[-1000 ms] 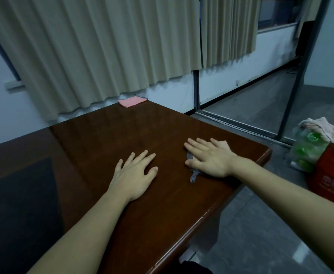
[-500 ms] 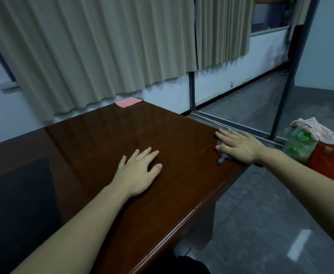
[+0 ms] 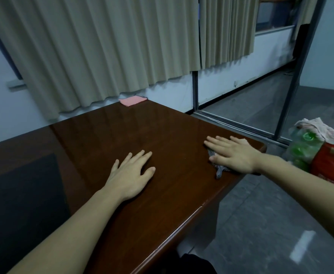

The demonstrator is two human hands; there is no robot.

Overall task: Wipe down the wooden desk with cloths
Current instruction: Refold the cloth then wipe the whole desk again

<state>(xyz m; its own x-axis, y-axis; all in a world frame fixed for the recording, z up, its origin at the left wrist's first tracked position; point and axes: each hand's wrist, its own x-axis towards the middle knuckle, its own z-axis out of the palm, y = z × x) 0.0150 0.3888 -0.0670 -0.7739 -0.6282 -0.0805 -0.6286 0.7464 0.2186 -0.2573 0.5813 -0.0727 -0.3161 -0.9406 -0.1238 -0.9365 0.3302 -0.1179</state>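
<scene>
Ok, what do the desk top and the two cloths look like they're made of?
Desk: dark brown wood or veneer under a glossy finish; it mirrors the curtain. Grey cloth under the right hand: a fine check-like pattern suggests woven fabric. Pink cloth at the far corner: flat, matte, soft-looking, possibly microfibre; too far to tell.

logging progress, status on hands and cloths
Left hand flat on desk, right hand pressing grey cloth near edge. Pink cloth untouched, far corner.
</scene>
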